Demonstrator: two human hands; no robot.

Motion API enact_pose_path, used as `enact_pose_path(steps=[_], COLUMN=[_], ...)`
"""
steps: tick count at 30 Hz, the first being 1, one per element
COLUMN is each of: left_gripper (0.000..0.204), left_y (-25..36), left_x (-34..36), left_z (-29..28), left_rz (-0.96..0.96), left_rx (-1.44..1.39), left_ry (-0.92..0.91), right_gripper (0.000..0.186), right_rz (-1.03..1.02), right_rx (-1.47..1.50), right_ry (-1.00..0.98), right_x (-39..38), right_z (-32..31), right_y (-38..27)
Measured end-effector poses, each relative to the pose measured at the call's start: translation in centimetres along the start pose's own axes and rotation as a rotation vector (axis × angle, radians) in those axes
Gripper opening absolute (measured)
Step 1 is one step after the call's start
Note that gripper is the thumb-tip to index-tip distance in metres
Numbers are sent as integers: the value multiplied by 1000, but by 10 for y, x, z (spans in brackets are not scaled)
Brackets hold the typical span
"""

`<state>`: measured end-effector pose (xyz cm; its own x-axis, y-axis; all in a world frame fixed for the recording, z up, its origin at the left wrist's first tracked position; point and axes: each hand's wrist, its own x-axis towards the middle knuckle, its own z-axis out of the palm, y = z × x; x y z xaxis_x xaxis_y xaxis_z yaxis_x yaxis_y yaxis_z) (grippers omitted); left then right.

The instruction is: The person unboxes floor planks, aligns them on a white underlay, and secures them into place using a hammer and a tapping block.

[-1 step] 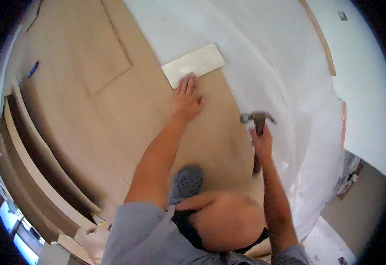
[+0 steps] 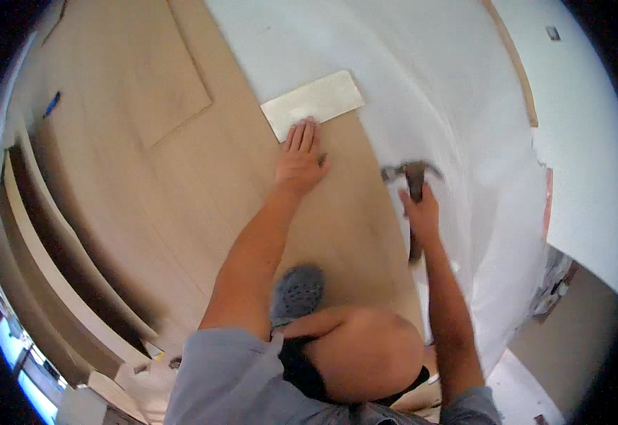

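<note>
My left hand [image 2: 300,159] lies flat on the light wood flooring planks [image 2: 252,177], fingers stretched out. Its fingertips rest at the near edge of a pale rectangular board piece [image 2: 315,103], which lies partly on the planks and partly on the white underlayment sheet [image 2: 458,184]. To the right, my right hand [image 2: 421,211] grips a claw hammer [image 2: 415,178] by its dark handle. The hammer's metal head points away from me, above the boundary between planks and sheet.
A loose plank [image 2: 160,92] lies on the floor at the far left, with a blue-handled tool [image 2: 53,104] beyond it. Long boards [image 2: 61,248] lie along the left side. My grey shoe [image 2: 298,294] stands on the planks. At right is a white wall [image 2: 578,142].
My right hand and the hammer have moved slightly away from me. My left hand keeps its place against the pale board piece.
</note>
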<state>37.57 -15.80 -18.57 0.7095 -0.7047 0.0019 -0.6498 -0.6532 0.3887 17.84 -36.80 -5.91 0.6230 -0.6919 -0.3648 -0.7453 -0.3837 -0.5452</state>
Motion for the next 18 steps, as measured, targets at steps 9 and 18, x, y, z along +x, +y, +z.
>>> enact_pose_path(steps=[9,18], left_gripper=[71,68], left_y=[4,-3], left_x=[-2,-4], left_z=[9,7], left_rz=[9,-7], left_rx=[-83,-102], left_ry=[61,68], right_gripper=[39,23], right_rz=[-908,-1242], right_rx=[-1112,-1209], right_ry=[-249,-345], right_x=[226,288], right_z=[58,130], right_y=[-237,-269])
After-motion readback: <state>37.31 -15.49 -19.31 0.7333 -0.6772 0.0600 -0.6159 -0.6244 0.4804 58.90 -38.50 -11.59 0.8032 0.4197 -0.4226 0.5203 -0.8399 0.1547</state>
